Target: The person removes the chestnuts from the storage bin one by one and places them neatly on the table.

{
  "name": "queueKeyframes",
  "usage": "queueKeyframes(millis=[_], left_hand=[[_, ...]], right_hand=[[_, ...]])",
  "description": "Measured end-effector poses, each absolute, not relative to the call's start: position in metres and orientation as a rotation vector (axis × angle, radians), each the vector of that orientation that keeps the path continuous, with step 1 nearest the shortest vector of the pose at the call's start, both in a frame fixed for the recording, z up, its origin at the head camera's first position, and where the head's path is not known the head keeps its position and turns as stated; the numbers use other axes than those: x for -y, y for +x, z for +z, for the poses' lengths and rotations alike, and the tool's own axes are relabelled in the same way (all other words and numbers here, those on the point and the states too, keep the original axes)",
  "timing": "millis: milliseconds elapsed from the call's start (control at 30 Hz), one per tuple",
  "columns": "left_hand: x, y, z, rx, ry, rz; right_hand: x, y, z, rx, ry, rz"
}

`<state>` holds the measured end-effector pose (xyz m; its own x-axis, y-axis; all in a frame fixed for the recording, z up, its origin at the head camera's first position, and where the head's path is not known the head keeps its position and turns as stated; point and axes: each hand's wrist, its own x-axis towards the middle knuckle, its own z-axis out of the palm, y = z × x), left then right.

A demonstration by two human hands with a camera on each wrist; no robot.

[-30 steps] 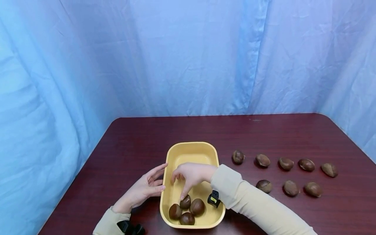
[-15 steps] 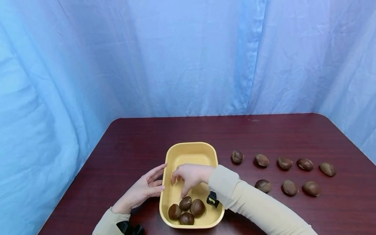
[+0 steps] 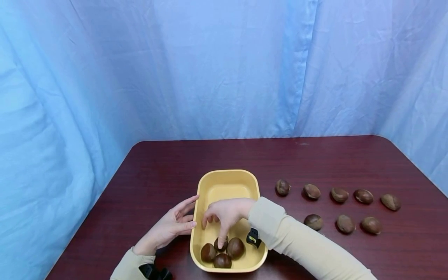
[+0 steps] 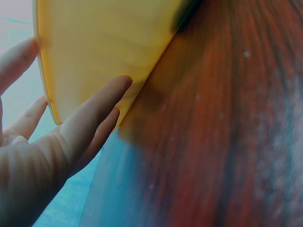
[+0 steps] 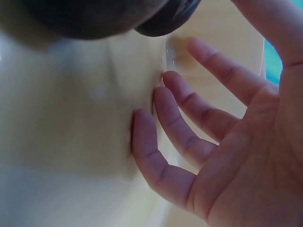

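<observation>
A yellow rectangular tub (image 3: 229, 172) stands lengthwise at the table's front. Several brown chestnuts (image 3: 235, 248) are grouped in its near end. My left hand (image 3: 170, 225) is at the tub's left side, its extended fingers touching the outer wall; the left wrist view shows a fingertip (image 4: 120, 85) against the yellow side. Inside the tub, my right hand (image 3: 227, 213) reaches down with its thumb over one chestnut (image 3: 217, 244). In the right wrist view its other fingers (image 5: 144, 135) are loosely bent beside the tub's inner wall, apart from the dark chestnuts (image 5: 94, 19) above.
Two rows of chestnuts lie on the dark red table (image 3: 168, 171) right of the tub, a far row (image 3: 338, 195) and a near row (image 3: 345, 224). The right sleeve (image 3: 304, 241) crosses the tub's right rim. Blue curtains (image 3: 224, 70) hang behind the table.
My right thumb has moved down and toward me, from the far side of a chestnut in the tub to over it. My left hand has stayed at the tub's side.
</observation>
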<state>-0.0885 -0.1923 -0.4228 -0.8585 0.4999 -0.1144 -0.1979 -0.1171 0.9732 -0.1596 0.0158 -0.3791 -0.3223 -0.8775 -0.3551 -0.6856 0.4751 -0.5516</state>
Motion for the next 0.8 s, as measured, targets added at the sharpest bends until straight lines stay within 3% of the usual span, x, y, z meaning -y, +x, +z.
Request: queueKeyframes(millis=[800], left_hand=[[0.193,-0.087,-0.422,-1.705,0.327,2.024]], right_hand=[[-0.006,-0.158,-0.387,-2.108,-1.476,-0.461]])
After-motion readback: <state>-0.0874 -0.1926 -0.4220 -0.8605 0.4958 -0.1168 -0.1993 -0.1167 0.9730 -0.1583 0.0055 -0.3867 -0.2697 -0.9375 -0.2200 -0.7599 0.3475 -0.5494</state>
